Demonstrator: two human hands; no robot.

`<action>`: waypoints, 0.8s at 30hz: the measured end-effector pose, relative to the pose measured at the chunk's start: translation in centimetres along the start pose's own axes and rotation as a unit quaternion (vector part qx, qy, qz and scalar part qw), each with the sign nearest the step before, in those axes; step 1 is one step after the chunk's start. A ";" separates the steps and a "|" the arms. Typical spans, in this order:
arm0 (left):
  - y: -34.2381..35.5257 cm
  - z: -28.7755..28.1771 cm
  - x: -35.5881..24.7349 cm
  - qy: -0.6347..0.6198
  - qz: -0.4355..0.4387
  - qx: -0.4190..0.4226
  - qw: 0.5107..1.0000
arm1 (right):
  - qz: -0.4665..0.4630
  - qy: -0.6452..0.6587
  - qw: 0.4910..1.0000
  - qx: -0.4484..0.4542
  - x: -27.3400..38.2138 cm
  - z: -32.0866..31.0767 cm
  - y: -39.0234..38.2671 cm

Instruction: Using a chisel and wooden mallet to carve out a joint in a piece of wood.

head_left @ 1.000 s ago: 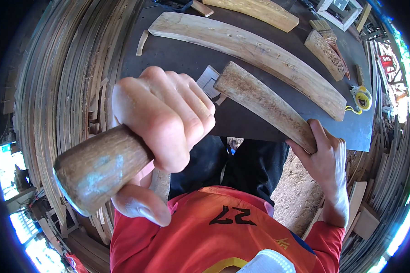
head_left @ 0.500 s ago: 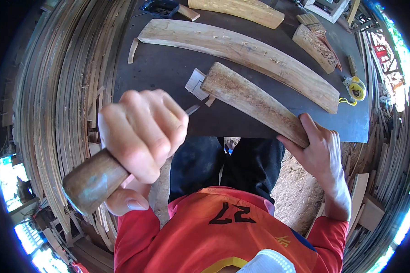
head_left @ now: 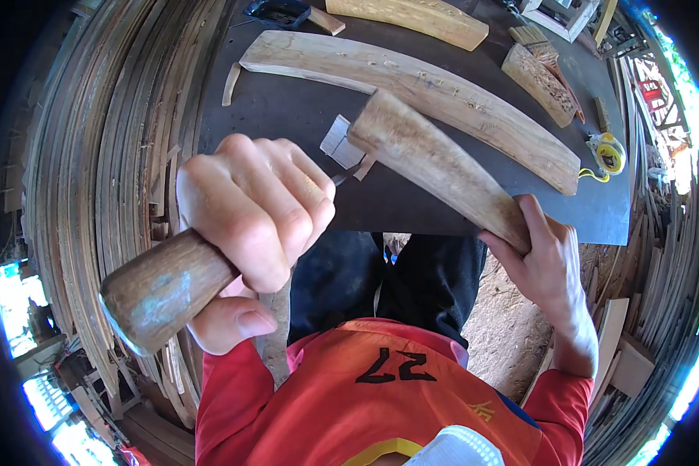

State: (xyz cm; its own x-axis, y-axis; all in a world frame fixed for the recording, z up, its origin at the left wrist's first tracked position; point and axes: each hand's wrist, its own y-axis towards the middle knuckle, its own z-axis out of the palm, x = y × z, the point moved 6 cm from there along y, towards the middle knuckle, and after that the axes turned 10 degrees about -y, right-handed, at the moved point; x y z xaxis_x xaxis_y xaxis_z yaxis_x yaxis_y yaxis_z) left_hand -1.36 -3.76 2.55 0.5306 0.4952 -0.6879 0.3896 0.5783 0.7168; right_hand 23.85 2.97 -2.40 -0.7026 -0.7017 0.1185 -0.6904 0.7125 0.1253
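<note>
My left hand (head_left: 260,206) is closed round the thick brown handle of a wood-handled tool (head_left: 167,291), whose butt has pale blue paint marks. A thin dark metal part shows past my knuckles; its far end is hard to make out. My right hand (head_left: 547,256) grips the near end of a thick wooden piece (head_left: 443,171), thumb on one side and fingers on the other. This piece slants up to the left, its far end held above the table and overlapping a long curved board (head_left: 412,89) in view. Beside the metal part lies a small pale marked scrap (head_left: 339,142).
On the dark table (head_left: 287,109) are another curved board (head_left: 412,19), a short wooden block (head_left: 540,85), a brush (head_left: 532,39), a yellow tape measure (head_left: 607,154) and a dark blue tray (head_left: 279,12). Long wooden strips (head_left: 93,179) stack at the left; more timber leans at the right.
The wooden piece in my right hand has turned and its far end has risen a little. My left hand has shifted slightly right with the tool.
</note>
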 end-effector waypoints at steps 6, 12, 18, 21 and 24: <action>0.2 0.0 0.1 -0.003 -0.015 -0.011 1.000 | -0.023 -0.030 0.999 0.005 0.6 -0.2 0.3; 0.2 0.0 0.1 0.011 -0.011 -0.017 1.000 | -0.017 -0.059 0.998 -0.005 0.7 -0.2 0.4; 0.5 -0.1 0.5 0.012 -0.012 -0.031 0.999 | -0.009 -0.070 0.998 -0.002 0.5 0.1 0.4; 0.6 0.0 0.7 0.005 -0.006 -0.028 1.000 | -0.004 -0.061 0.998 -0.003 0.4 0.3 0.3; 0.3 0.0 0.3 0.014 -0.005 -0.018 1.000 | 0.000 -0.050 0.999 0.011 0.3 0.5 0.4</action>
State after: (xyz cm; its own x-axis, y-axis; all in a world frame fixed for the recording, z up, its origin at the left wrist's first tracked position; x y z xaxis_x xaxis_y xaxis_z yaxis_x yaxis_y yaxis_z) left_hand -1.07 -3.47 2.52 0.5061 0.5065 -0.6981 0.3665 0.6064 0.7057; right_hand 23.25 3.08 -2.83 -0.7156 -0.6982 0.0194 -0.6931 0.7133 0.1039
